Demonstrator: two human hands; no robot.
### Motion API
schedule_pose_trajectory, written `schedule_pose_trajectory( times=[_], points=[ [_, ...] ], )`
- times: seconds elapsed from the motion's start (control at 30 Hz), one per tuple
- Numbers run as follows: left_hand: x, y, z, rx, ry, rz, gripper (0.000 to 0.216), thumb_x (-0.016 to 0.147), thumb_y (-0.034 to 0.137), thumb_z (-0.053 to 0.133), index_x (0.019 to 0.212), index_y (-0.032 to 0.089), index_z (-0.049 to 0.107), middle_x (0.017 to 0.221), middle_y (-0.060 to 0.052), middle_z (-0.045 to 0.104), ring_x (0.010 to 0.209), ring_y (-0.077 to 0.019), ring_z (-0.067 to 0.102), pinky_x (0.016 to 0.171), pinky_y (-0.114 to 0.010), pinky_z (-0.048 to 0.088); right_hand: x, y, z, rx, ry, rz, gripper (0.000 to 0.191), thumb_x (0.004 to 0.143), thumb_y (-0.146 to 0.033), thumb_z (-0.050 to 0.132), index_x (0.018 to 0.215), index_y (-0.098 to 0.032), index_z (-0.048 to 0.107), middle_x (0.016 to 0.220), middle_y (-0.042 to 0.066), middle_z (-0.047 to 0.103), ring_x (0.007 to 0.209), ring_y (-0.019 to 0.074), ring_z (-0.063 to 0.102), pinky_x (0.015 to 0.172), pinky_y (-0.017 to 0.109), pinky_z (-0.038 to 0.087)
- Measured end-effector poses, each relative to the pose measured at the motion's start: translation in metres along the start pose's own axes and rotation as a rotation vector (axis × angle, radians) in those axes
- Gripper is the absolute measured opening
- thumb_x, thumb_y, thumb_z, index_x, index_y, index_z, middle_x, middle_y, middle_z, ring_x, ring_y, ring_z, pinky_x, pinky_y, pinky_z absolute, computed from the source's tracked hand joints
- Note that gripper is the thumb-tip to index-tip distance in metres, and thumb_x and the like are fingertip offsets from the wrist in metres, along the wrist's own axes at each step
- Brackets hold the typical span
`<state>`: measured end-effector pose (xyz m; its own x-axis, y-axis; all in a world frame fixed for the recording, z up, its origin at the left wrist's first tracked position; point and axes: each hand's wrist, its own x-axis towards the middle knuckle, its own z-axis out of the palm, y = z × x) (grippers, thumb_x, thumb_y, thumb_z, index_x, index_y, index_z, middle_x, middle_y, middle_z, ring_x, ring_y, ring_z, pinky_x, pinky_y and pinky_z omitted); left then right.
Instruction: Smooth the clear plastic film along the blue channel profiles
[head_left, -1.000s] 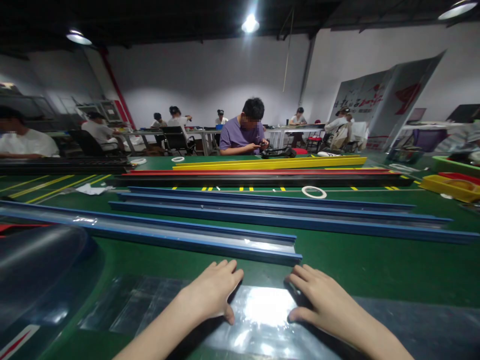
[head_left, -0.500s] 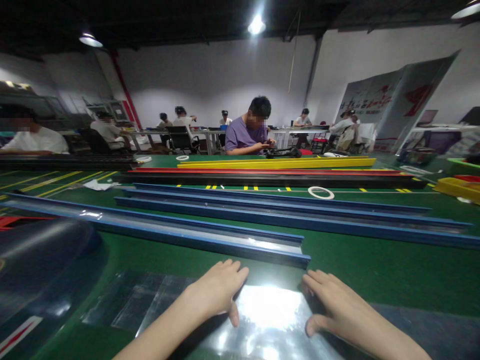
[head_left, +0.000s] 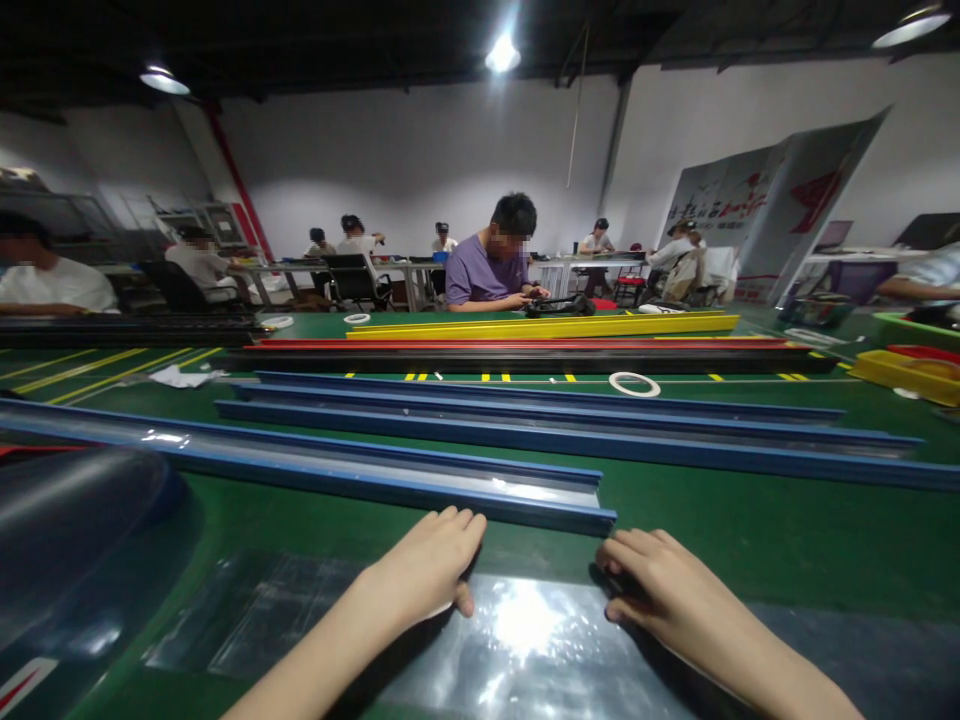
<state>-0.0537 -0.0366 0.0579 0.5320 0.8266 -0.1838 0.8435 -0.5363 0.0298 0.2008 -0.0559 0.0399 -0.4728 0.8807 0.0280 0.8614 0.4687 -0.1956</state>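
A clear, shiny plastic sheet [head_left: 525, 650] lies on the green table in front of me and reflects the lamp brightly. My left hand [head_left: 439, 560] rests over its far edge, palm down, fingers forward and thumb apart. To the right, my right hand [head_left: 652, 580] is at the same edge with its fingers bent and a gap between thumb and fingers. Nothing is visibly held in either hand. Just beyond my fingers lies a long blue channel-shaped strip [head_left: 375, 470], its right end between my two hands. The undersides of both hands are hidden.
Further blue strips [head_left: 562, 425], a red-and-black strip [head_left: 525, 355] and a yellow strip [head_left: 540, 325] lie across the table. A large dark curved object [head_left: 82, 560] stands at left. White tape ring [head_left: 634, 385] and yellow tray [head_left: 907, 375] are farther right. A person in purple [head_left: 487, 265] sits opposite.
Both hands have shifted slightly; the right thumb has come closer to its fingers. The view has turned a little to the right. The strips lie as before.
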Motion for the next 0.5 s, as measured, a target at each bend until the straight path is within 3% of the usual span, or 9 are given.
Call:
schedule_pose_trajectory(
  times=[0.13,0.27,0.37,0.5],
  points=[
    [-0.001,-0.005,-0.010,-0.014,0.074,-0.016,0.015,0.071,0.007,0.053,0.082,0.017,0.050,0.077,0.000,0.060,0.073,-0.0165,0.055,0.062,-0.025,0.036,-0.001,0.006,0.002,-0.082,0.159,-0.091,0.021,0.072,-0.007,0.043,0.082,-0.021,0.053,0.079,0.003,0.057,0.071,0.0159,0.049,0.062,0.028,0.034],
    [-0.002,-0.019,-0.019,-0.047,0.181,0.037,0.012,0.078,0.010,0.044,0.080,0.020,0.050,0.082,0.002,0.059,0.076,-0.0137,0.053,0.064,-0.024,0.034,0.002,0.013,0.007,-0.175,0.384,-0.148,0.032,0.074,-0.005,0.037,0.099,-0.020,0.051,0.087,0.006,0.057,0.077,0.0170,0.050,0.063,0.029,0.036],
    [-0.004,-0.030,-0.026,0.054,0.286,-0.016,0.015,0.081,0.012,0.039,0.081,0.020,0.051,0.084,0.000,0.057,0.079,-0.0146,0.052,0.067,-0.026,0.033,0.005,0.012,0.014,-0.252,0.555,-0.205,0.034,0.078,-0.011,0.039,0.111,-0.017,0.047,0.100,0.010,0.056,0.090,0.0197,0.050,0.071,0.033,0.039],
    [-0.006,-0.047,-0.032,0.293,0.401,-0.160,0.021,0.083,0.013,0.036,0.087,0.020,0.055,0.079,-0.002,0.056,0.078,-0.0172,0.050,0.068,-0.030,0.031,0.007,0.004,0.021,-0.300,0.599,-0.267,0.033,0.079,-0.011,0.042,0.110,-0.016,0.050,0.109,0.012,0.054,0.103,0.0222,0.045,0.082,0.037,0.036]
  ],
)
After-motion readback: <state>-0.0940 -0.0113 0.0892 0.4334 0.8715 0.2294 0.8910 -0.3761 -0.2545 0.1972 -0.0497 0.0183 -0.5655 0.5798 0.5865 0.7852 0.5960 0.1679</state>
